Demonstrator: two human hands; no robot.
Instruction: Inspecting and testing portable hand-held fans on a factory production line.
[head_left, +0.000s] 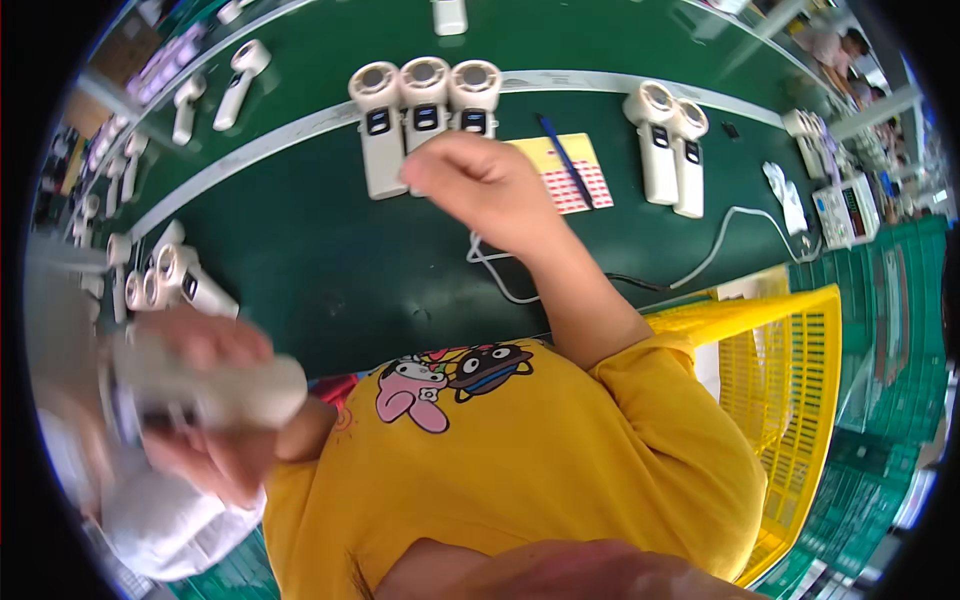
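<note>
At the lower left, my left hand (215, 460) is wrapped around a cream handheld fan (265, 392); both are blurred by motion. The fan lies sideways, handle end toward my body. My right hand (485, 185) is over the middle of the green bench, fingers curled in and fingertips pressed together. Whatever is between those fingertips, if anything, cannot be made out. Just beyond it stand three cream handheld fans in a row: a left fan (382, 150), a middle fan (425, 85) and a right fan (474, 85). My right hand covers the lower parts of the latter two.
A yellow sticker sheet (540, 150) with a blue pen (565, 160) lies beside my right hand. Two fans (657, 150) lie farther right, near a white cable (715, 262), a glove (786, 200) and a meter (846, 212). A yellow basket (825, 400) is at my right. Several fans (205, 290) lie left, near another person (180, 520).
</note>
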